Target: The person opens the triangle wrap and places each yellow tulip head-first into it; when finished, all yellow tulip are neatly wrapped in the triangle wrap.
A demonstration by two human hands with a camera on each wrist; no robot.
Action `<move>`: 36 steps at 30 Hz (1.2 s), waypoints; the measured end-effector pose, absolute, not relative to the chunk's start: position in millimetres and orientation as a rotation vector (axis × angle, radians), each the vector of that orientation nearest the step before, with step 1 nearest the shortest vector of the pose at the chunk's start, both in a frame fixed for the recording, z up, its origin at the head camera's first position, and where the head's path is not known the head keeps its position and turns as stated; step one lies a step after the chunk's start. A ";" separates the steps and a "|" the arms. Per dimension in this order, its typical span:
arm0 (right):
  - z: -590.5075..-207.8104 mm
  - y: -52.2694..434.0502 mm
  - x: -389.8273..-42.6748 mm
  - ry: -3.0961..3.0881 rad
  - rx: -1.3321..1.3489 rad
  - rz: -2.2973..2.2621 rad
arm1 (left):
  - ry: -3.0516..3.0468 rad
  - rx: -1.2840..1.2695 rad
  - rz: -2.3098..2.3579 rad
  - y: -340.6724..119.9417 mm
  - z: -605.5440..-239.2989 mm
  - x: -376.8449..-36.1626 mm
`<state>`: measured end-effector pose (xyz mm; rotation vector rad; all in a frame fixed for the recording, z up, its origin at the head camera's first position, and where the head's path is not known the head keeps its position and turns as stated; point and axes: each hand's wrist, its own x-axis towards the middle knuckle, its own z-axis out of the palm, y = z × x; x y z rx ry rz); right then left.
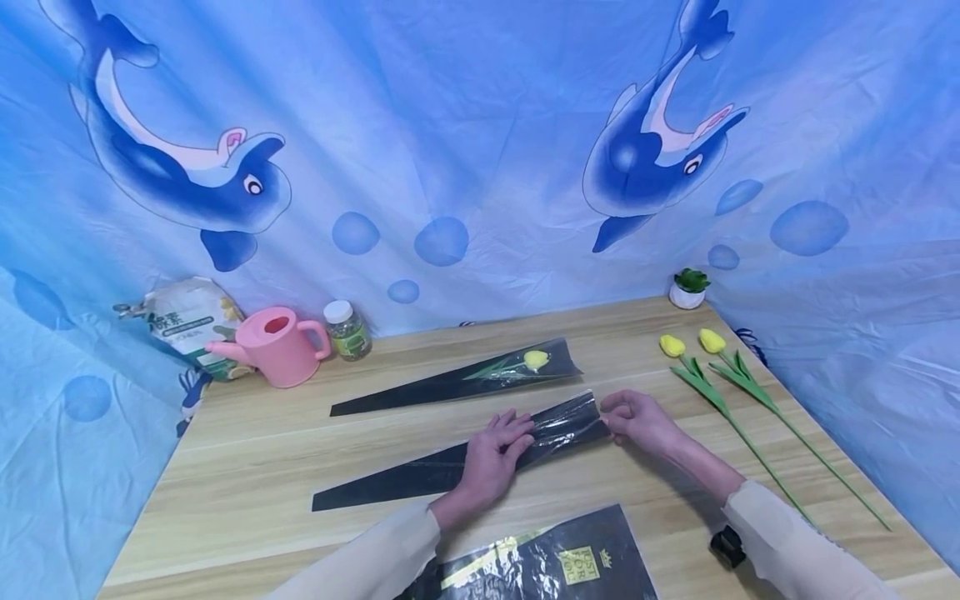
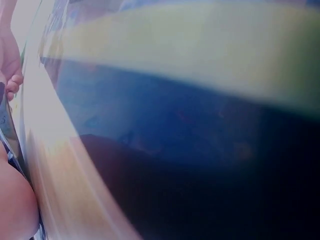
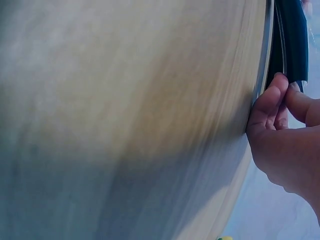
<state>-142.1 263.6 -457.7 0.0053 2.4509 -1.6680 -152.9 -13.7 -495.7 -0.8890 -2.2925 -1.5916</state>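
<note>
A long tapered black flower sleeve with a clear front lies across the middle of the table. My left hand rests on it near the middle, fingers mostly extended and pressing it down. At the sleeve's wide right end, my right hand pinches the edge between thumb and fingers; the right wrist view shows the pinch on the dark sleeve up close. Behind lies a second black sleeve holding a yellow tulip. In the left wrist view, dark film fills much of the blurred picture.
Two yellow tulips with long green stems lie at the right. A stack of printed black sleeves is at the front edge. A pink watering can, lidded jar, bag and small potted plant stand along the back.
</note>
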 end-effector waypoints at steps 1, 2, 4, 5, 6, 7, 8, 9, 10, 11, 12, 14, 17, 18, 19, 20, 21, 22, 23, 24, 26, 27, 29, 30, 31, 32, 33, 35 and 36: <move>-458.0 264.2 -142.4 2.442 -0.002 -1.674 | -2.282 -0.889 -1.611 -14.0 -495.9 -153.1; -458.2 264.9 -142.6 2.434 -0.009 -1.677 | -2.273 -0.888 -1.622 -14.2 -496.3 -153.3; -458.4 265.6 -142.8 2.414 -0.018 -1.694 | -2.259 -0.892 -1.638 -14.4 -497.0 -154.1; -458.4 265.7 -142.9 2.405 -0.020 -1.703 | -2.257 -0.894 -1.637 -14.3 -497.4 -154.5; -458.6 265.7 -143.0 2.397 -0.020 -1.712 | -2.256 -0.896 -1.637 -14.3 -497.6 -154.7; -458.8 265.6 -142.7 2.399 -0.024 -1.714 | -2.259 -0.897 -1.629 -14.0 -497.9 -154.9; -458.8 265.1 -142.5 2.402 -0.019 -1.720 | -2.264 -0.900 -1.609 -13.7 -498.0 -154.9; -458.8 264.5 -142.1 2.418 -0.018 -1.719 | -2.270 -0.906 -1.590 -13.4 -498.0 -154.9; -458.4 263.4 -141.6 2.450 -0.008 -1.709 | -2.280 -0.908 -1.566 -13.0 -498.0 -154.8; -458.0 262.4 -141.1 2.499 -0.005 -1.692 | -2.292 -0.912 -1.535 -12.7 -497.9 -154.6; -457.0 261.2 -140.4 2.549 -0.007 -1.675 | -2.303 -0.915 -1.504 -12.3 -497.8 -154.3; -454.1 258.2 -139.2 2.627 0.005 -1.664 | -2.327 -0.920 -1.432 -11.7 -497.3 -153.6; -448.4 253.7 -138.1 2.671 -0.001 -1.679 | -2.373 -0.914 -1.334 -11.2 -496.1 -152.5; -446.5 252.5 -137.9 2.650 -0.006 -1.698 | -2.386 -0.910 -1.315 -11.1 -495.2 -152.0; -445.0 251.1 -138.0 2.619 -0.001 -1.724 | -2.405 -0.901 -1.291 -11.0 -494.3 -151.3; -443.7 249.9 -138.2 2.594 -0.005 -1.740 | -2.425 -0.896 -1.273 -10.9 -493.5 -150.9; -442.8 249.0 -138.4 2.572 -0.004 -1.753 | -2.446 -0.892 -1.251 -10.8 -492.5 -150.3; -442.5 248.5 -138.7 2.542 0.000 -1.772 | -2.467 -0.890 -1.235 -10.5 -491.9 -149.9; -442.3 247.9 -139.0 2.510 0.006 -1.795 | -2.489 -0.888 -1.216 -10.3 -491.2 -149.4; -442.5 247.5 -139.3 2.478 0.007 -1.822 | -2.510 -0.890 -1.194 -10.0 -490.1 -148.8; -443.7 247.4 -140.3 2.429 0.009 -1.876 | -2.554 -0.901 -1.141 -9.2 -488.9 -148.1; -444.4 247.7 -140.7 2.407 0.014 -1.902 | -2.575 -0.908 -1.114 -8.9 -488.0 -147.4; -445.8 248.3 -141.7 2.376 -0.001 -1.941 | -2.607 -0.930 -1.064 -7.9 -486.6 -146.4; -446.4 248.5 -142.2 2.366 -0.008 -1.953 | -2.620 -0.943 -1.040 -7.4 -486.1 -146.1; -447.0 248.7 -142.7 2.361 -0.016 -1.960 | -2.631 -0.950 -1.020 -6.8 -485.7 -145.7; -447.3 248.8 -143.2 2.354 -0.025 -1.966 | -2.637 -0.957 -0.997 -6.1 -485.8 -145.7; -447.6 248.8 -143.7 2.348 -0.034 -1.970 | -2.641 -0.960 -0.981 -5.4 -485.8 -145.6; -447.7 248.5 -144.5 2.338 -0.059 -1.968 | -2.643 -0.952 -0.964 -4.0 -485.9 -145.5; -447.5 248.4 -144.9 2.334 -0.070 -1.965 | -2.640 -0.946 -0.958 -3.1 -486.2 -145.6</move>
